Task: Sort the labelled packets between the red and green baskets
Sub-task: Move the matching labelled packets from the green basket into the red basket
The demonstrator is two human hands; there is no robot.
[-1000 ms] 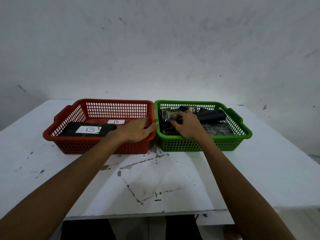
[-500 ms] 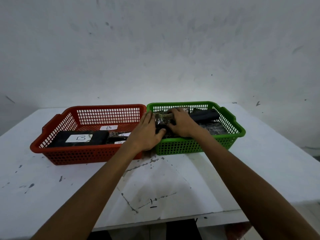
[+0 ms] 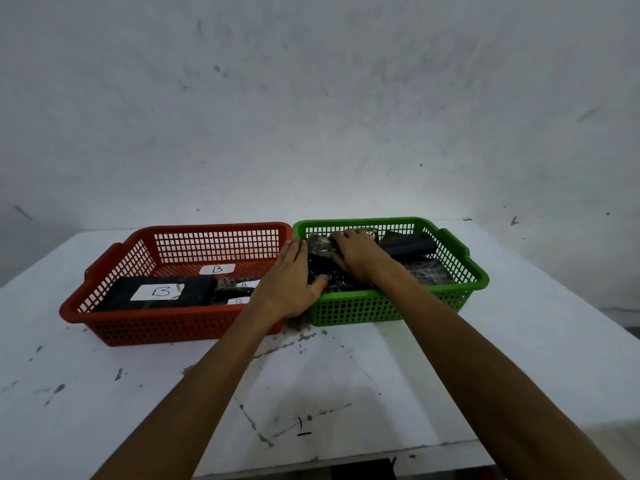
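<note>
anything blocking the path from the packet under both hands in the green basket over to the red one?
Only the two touching basket walls. Both hands, left hand and right hand, are on the packet in the green basket; it must be lifted over into the red basket.

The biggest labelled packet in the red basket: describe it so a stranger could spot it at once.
Find the red basket, left of the green basket. At its front left lies a flat black packet. Its white label reading B is larger than the other labels nearby.
</note>
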